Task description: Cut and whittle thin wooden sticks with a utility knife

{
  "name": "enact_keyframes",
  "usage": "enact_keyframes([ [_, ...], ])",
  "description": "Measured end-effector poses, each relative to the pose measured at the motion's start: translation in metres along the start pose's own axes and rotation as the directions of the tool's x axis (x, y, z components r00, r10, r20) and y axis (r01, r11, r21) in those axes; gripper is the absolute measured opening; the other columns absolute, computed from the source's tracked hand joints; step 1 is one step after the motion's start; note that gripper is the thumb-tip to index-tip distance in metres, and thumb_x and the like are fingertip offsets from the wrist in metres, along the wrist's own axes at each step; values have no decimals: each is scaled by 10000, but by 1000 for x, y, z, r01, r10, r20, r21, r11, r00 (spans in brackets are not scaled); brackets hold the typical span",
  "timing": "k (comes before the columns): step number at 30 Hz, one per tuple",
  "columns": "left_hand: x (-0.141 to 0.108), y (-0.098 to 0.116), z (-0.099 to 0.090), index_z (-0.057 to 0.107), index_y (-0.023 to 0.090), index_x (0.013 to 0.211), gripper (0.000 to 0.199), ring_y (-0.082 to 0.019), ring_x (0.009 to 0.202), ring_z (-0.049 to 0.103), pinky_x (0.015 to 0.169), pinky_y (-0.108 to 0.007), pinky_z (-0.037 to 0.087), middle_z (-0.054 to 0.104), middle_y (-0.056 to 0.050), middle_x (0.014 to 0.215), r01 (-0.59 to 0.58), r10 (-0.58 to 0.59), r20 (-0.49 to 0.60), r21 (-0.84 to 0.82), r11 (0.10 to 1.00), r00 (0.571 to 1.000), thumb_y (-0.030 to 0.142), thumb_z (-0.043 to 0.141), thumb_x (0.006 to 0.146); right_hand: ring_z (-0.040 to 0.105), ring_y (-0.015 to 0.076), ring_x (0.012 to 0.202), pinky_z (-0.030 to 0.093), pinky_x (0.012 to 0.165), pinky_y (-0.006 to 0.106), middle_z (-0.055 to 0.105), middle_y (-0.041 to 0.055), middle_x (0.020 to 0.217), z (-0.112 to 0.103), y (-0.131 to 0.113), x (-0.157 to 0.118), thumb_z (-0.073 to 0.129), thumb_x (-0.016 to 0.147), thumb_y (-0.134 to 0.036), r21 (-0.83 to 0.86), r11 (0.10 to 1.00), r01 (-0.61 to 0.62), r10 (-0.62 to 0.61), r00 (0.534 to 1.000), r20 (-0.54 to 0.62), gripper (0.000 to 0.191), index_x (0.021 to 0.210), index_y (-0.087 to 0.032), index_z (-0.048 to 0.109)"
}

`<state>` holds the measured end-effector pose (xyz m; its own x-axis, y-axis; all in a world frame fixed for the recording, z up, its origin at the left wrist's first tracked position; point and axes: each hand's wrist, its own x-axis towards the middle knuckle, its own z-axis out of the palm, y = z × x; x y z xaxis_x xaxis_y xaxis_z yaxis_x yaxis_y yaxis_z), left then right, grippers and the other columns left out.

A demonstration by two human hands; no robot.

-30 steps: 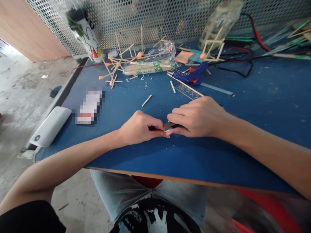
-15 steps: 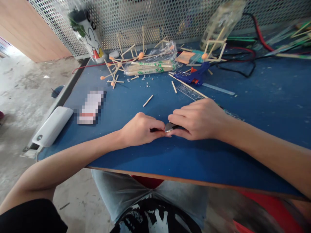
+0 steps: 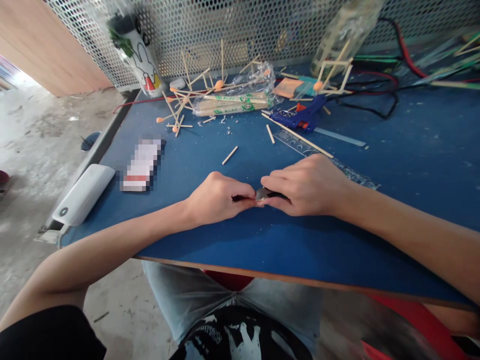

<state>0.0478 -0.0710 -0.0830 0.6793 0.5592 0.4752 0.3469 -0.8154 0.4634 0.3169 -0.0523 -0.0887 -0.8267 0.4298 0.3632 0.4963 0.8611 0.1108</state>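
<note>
My right hand (image 3: 305, 185) is closed around a utility knife (image 3: 264, 193). Its grey blade shows between thumb and fingers, while the fingers cover most of the handle. Thumb and fingertips of my left hand (image 3: 219, 199) are pinched together right at the blade. Whatever they grip is too small and covered to make out. Both hands are low over the blue table near its front edge. Just beyond them lie a short wooden stick (image 3: 230, 155) and another short stick (image 3: 270, 134). A longer stick (image 3: 300, 135) lies across a clear ruler (image 3: 354, 175) behind my right hand.
A blue glue gun (image 3: 300, 117) lies at the back with a glue stick in it. Stick frames with orange balls (image 3: 178, 117) and a plastic bag of sticks (image 3: 232, 104) are further left. A phone (image 3: 142, 165) and a white device (image 3: 84, 194) lie at left; cables run back right.
The knife blade has turned slightly between my fingers at the left fingertips. Both hands stay in nearly the same place, and the whole view has shifted a little.
</note>
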Motion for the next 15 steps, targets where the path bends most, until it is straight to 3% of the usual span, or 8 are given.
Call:
enact_keyframes([
  [7,0,-1,0,862,211,885,208,-85,601,694,606,-190,500,810,21,732,31,-30,25,-45,998,999,231,778,1074,426,159,529,136,613,358,637,3,642,3,4,0,315,1211,-614,-56,998,41,-42,999,-25,638,902,-230,719],
  [12,0,1,1,890,210,922,142,-77,595,695,598,-177,493,832,21,747,64,-61,20,-158,985,998,229,823,1046,518,167,570,223,597,346,654,2,671,-5,9,2,301,1221,-635,-31,992,120,-121,992,-29,664,920,-225,728],
  [15,1,1,0,914,214,989,128,-85,609,703,609,-182,505,860,6,788,133,-125,53,-207,969,991,311,855,1048,600,187,627,275,612,358,682,10,703,-6,11,1,340,1174,-778,20,999,27,-25,998,-63,713,960,-232,747],
])
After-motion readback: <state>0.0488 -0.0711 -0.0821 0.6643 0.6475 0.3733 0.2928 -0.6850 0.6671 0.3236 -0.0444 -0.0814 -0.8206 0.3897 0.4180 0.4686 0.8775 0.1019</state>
